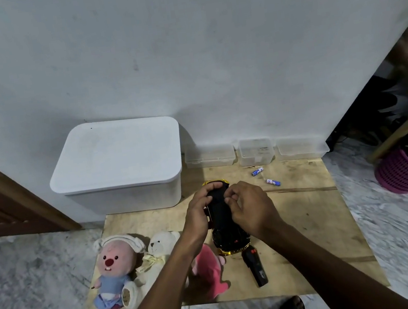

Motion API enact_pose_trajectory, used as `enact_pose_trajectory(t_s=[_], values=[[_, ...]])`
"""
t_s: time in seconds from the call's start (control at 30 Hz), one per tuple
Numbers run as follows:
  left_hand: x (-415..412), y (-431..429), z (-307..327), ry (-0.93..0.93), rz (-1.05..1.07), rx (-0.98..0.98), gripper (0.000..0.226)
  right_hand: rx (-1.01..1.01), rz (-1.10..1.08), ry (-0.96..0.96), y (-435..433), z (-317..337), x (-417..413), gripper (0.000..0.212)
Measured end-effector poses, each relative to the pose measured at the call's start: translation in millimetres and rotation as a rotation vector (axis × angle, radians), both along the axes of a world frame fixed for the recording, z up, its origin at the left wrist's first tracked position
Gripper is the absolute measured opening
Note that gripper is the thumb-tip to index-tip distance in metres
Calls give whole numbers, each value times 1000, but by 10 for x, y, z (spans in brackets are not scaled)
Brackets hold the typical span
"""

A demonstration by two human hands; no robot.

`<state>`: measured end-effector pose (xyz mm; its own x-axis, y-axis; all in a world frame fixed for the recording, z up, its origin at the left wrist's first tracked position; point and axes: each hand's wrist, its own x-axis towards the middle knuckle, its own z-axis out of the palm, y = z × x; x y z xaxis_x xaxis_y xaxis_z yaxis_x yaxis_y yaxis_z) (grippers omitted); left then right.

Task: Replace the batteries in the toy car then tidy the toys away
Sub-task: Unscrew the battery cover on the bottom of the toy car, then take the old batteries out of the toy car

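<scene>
The gold toy car (226,233) is held upside down above the plywood board, black underside up. My left hand (201,211) grips its far left side with fingers curled over the chassis. My right hand (251,206) holds the right side, its fingertips pinched together on the underside near the middle. Two blue batteries lie loose on the board beyond the car, one battery (257,171) farther back and another battery (273,181) nearer. A black remote control (254,266) lies on the board just below the car.
A white lidded bin (119,164) stands at the back left against the wall. Three clear small tubs (255,152) line the wall. A pink-faced plush (114,271), a white bear (159,251) and a pink plush (209,267) lie on the plywood board (315,230). A purple basket (404,172) sits at right.
</scene>
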<state>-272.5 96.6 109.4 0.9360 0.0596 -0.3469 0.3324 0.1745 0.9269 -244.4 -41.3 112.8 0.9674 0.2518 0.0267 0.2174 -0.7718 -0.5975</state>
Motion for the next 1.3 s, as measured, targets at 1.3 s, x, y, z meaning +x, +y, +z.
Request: enact_pose_trajectory(t_s=[1.3], values=[[115, -170, -296, 100, 9, -20, 47, 350, -515, 272, -1368, -721, 513, 27]])
